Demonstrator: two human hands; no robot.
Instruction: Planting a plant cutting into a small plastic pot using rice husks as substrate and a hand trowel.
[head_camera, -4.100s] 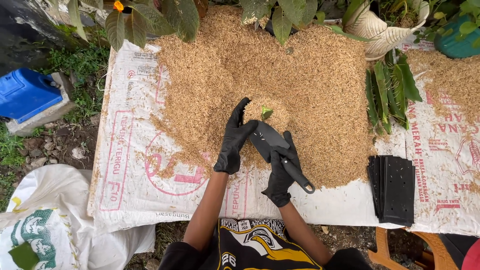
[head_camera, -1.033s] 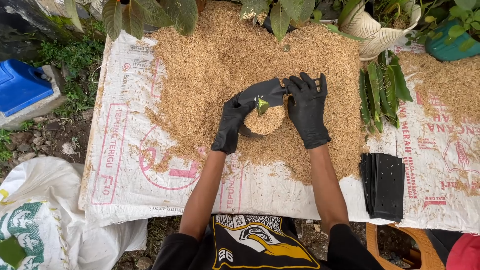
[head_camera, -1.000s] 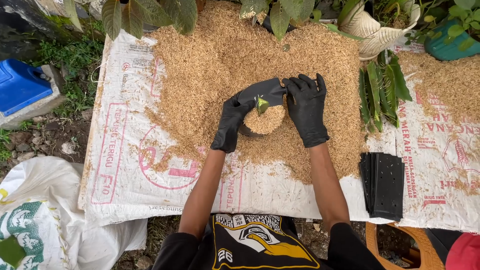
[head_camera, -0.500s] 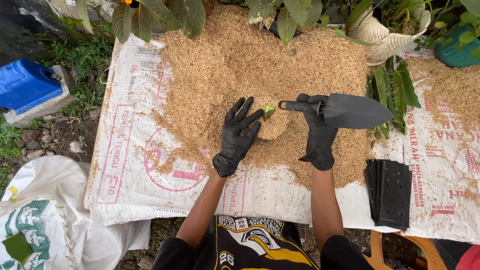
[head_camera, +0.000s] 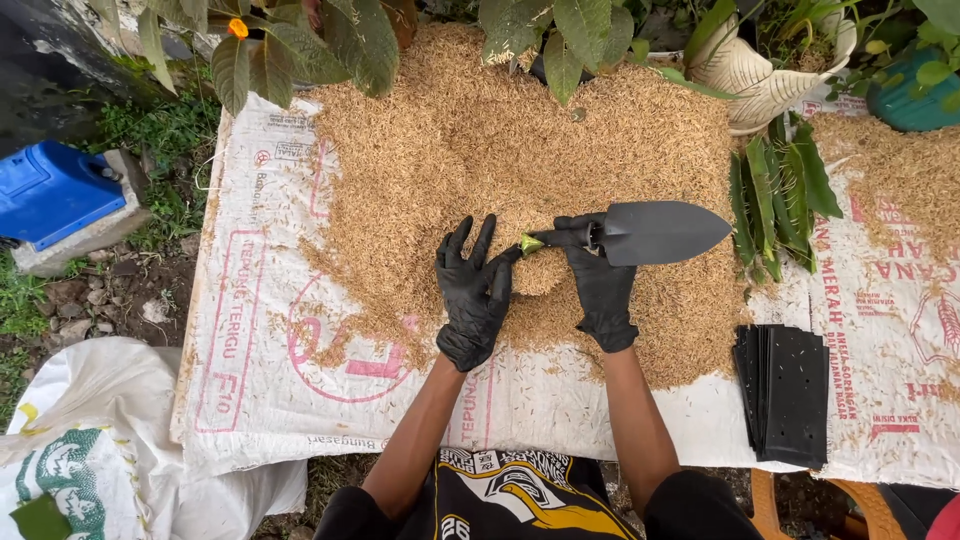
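The left hand (head_camera: 473, 297), in a black glove, lies flat with its fingers spread wide on the heap of rice husks (head_camera: 520, 160), gripping nothing; its thumb side presses against a small mound of husks (head_camera: 537, 272) — the filled pot or bag under it is not plain to see. The right hand (head_camera: 600, 285), also gloved in black, is clenched around the handle of a black trowel (head_camera: 655, 232), whose blade points to the right, held level above the husks. A small green shoot (head_camera: 529, 244) pokes out of the mound, between the two hands and just beside the end of the trowel handle.

The husks are spread over white printed sacks (head_camera: 255, 330) that cover the table. To the right lies a stack of flat black bags (head_camera: 790, 390) — well apart from both hands. A cream plant pot (head_camera: 755, 75) stands at the far edge, with green leaves (head_camera: 780, 185) just below it.
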